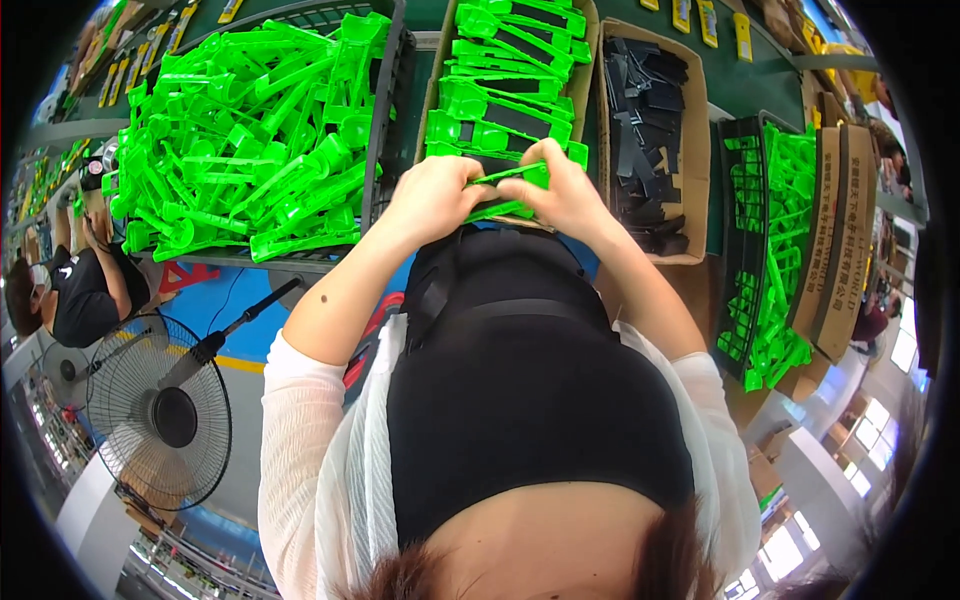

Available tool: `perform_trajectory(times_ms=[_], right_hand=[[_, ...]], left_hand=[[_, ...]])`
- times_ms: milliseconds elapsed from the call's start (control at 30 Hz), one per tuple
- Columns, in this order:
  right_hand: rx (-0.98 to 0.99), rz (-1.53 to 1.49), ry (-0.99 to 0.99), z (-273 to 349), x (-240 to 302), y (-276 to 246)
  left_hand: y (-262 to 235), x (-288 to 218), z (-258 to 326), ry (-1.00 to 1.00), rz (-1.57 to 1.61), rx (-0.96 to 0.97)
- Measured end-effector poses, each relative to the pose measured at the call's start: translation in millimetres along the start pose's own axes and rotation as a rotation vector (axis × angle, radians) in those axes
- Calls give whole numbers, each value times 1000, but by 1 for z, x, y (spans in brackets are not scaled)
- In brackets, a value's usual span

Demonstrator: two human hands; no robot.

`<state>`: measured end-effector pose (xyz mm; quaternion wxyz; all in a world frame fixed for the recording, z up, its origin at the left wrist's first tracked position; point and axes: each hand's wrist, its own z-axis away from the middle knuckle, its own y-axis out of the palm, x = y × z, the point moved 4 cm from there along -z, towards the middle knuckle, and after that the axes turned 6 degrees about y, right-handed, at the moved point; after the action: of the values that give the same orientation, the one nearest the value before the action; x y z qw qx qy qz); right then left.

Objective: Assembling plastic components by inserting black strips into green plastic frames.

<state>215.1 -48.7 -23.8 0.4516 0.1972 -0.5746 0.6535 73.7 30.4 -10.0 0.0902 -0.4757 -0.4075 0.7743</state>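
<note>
My left hand (437, 196) and my right hand (557, 192) meet in front of me, fingers closed on a bright green plastic part (528, 176). It is long and narrow; my fingers cover much of it, so its exact kind does not show. Just beyond my hands, a cardboard box (592, 90) holds rows of similar green parts (500, 105) with black pieces in them. At the left, a black plastic crate (378, 130) is heaped with loose green parts (250, 140). Flat black pieces (645, 110) lie in another cardboard box (697, 180) to the right.
Farther right is a second black crate (740, 250) of green parts, beside upright cardboard cartons (845, 240). Yellow tools (743, 38) line the green conveyor's far side. A black fan (170, 415) stands at lower left. Another person (90, 290) works at the far left.
</note>
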Motion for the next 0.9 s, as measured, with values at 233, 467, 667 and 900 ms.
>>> perform_trajectory(times_ms=[233,467,667,900], right_hand=[[-53,-126,-88,16,0,-2],[15,-171,-162,31,-3,-19],[-115,-112,-111,17,-33,-18],[-571,433,441,-4,-146,-87]], left_hand=[[10,-12,-8,9,111,-34],[10,-38,-19,14,86,65],[21,-34,-53,285,-259,-33],[63,12,-44,364,-641,48]])
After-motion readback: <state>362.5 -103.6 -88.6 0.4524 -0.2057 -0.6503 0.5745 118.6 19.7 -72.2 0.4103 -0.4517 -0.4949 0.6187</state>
